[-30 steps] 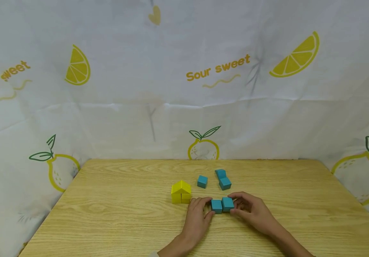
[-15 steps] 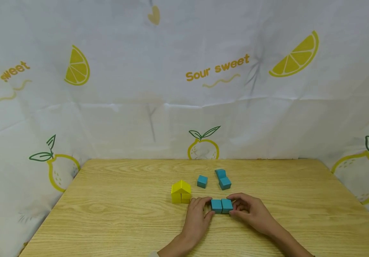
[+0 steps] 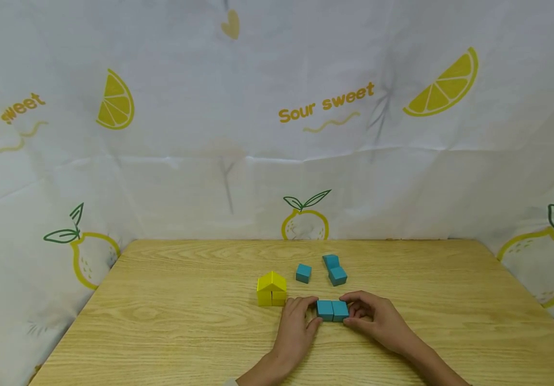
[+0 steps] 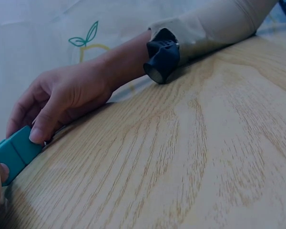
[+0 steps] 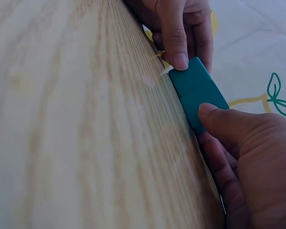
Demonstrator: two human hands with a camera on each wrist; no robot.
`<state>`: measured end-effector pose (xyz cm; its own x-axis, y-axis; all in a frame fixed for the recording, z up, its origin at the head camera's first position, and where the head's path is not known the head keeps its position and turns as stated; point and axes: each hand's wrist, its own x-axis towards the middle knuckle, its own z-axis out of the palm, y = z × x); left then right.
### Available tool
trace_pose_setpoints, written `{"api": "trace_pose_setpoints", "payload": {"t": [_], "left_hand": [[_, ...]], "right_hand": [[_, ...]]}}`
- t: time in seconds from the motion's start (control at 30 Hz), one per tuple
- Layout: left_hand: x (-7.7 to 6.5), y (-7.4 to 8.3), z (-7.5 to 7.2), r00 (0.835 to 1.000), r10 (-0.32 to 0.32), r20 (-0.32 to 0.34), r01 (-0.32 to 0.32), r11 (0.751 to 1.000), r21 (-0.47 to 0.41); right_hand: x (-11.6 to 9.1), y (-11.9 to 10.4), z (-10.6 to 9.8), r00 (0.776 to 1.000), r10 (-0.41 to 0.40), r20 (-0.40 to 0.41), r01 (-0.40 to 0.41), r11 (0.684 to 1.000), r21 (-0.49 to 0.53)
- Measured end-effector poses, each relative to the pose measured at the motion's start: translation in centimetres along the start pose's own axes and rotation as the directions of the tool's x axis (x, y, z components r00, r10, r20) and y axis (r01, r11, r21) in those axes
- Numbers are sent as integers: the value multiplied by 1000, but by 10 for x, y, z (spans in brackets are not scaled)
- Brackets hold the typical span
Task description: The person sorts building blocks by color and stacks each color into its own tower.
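Two blue cube blocks sit side by side on the table in the head view, their faces touching. My left hand point(image 3: 297, 326) pinches the left blue block point(image 3: 325, 310) between thumb and fingers. On the opposite side, my right hand point(image 3: 379, 320) grips the right blue block point(image 3: 340, 311) the same way. In the right wrist view, the right thumb point(image 5: 209, 109) presses the near side of the pair, and the left hand point(image 5: 183, 36) holds the far end. The left wrist view shows the pair at the left edge, partly cut off.
A small yellow block house point(image 3: 272, 289) with a pointed roof stands just left of my left hand. Behind the hands lie a single blue block point(image 3: 303, 273) and two more touching blue blocks point(image 3: 337, 275). The wooden table point(image 3: 170, 321) meets a lemon-printed cloth point(image 3: 185, 187) at the back.
My right hand has moved slightly left, bringing its tilted blue block flush against the left one and level with it. My left hand has stayed in place.
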<state>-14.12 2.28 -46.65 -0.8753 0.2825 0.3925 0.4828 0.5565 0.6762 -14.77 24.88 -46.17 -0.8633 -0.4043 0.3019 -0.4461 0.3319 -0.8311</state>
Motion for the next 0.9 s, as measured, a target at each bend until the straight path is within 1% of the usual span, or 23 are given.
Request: {"api": "trace_pose_setpoints", "payload": {"t": [0.27,0.43,0.6,0.67,0.77,0.9], "left_hand": [[0,0,0,1000,19,-19,-19,1000,3],[-1,0,0,1000,20,-22,-19,1000,9],[-1,0,1,999,26,-23,-25,1000,13],[-1,-1,2,999,29,-23,-29,999,14],[-1,-1,2,999,31,-22,-31,999,15],[-1,-2,1,999,32,-21,-31,999,12]], "right_hand": [[1,1,0,1000,0,13,0,1000,-8],[2,0,-1,1000,8,22,-7,1000,-9],[2,-1,-1,1000,19,8,-19,1000,-3],[1,-1,-1,1000,24,-17,-24,1000,0],[0,-1,0,995,39,-95,-40,999,-10],[2,-1,0,975,38,-221,-48,998,-42]]}}
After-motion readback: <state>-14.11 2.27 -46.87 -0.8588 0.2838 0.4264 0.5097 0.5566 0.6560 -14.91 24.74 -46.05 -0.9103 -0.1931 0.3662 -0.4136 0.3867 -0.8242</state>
